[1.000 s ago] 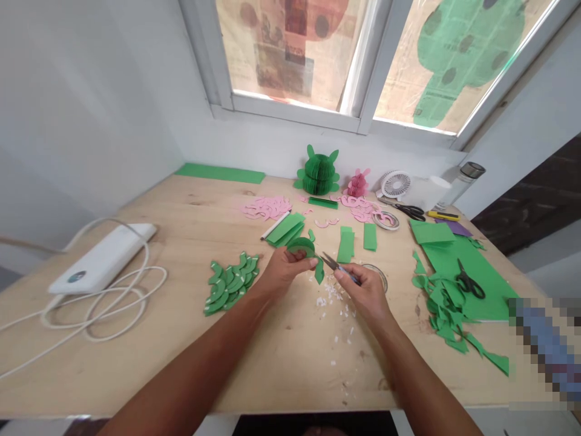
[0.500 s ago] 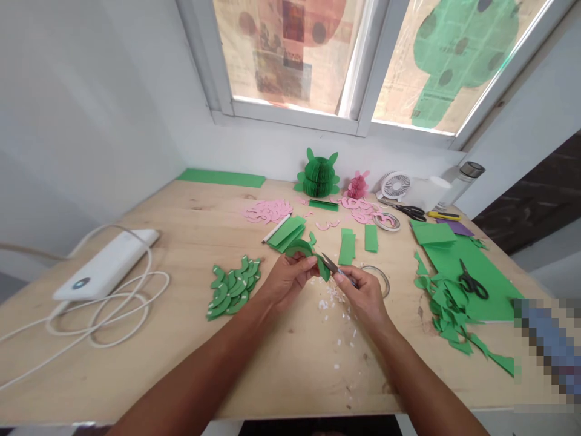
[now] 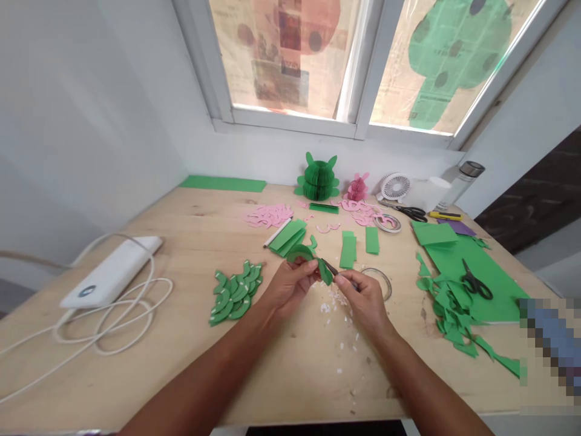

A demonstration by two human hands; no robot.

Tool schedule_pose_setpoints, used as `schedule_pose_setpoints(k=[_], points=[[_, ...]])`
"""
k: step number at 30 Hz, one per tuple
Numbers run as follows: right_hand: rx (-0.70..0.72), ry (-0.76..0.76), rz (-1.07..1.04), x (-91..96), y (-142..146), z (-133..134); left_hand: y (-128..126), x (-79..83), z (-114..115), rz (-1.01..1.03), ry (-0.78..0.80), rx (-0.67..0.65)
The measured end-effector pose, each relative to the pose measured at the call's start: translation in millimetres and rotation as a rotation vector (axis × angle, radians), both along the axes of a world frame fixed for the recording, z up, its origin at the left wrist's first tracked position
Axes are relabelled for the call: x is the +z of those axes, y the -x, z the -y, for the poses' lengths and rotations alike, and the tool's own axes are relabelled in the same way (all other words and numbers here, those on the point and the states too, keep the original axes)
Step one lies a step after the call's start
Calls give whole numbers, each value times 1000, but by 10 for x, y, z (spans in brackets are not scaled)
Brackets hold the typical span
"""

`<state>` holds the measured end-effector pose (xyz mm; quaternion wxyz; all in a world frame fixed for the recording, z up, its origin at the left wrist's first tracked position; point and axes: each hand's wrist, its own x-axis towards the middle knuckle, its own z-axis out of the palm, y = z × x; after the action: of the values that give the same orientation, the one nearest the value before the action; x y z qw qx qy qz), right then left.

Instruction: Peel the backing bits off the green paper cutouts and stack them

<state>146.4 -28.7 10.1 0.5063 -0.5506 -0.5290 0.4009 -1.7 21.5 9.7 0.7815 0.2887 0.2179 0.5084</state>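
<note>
On the tabletop (image 3: 190, 230) a pile of cut green arcs (image 3: 235, 292) lies done; green strips (image 3: 348, 251) beyond look uncut. Above it – left hand (image 3: 290, 287) fingers pinch a green curved piece (image 3: 299, 253), right hand (image 3: 365, 300) clenches small scissors (image 3: 333, 269) – tips at the piece.

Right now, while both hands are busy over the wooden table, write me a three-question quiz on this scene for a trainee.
1. True or false: the black-handled scissors lie on the large green paper sheet, away from both hands.
2. What does the left hand pinch? A a pink paper curl; B a green curved paper piece; C a roll of clear tape.
3. In a few words: what does the right hand hold?

Key
1. True.
2. B.
3. A thin dark pointed tool, its tip at the green paper.
</note>
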Motion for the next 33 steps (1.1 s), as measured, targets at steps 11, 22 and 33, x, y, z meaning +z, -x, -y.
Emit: schedule_pose_setpoints(k=[11,22,33], points=[[13,27,-12,-41,-3,-12,6,11,5,49,43,7],[1,-13,76,-4,11,11,-2,15,15,60,85,13],[-43,75,-73,-23,-11,-6,4,4,18,-15,-34,-41]])
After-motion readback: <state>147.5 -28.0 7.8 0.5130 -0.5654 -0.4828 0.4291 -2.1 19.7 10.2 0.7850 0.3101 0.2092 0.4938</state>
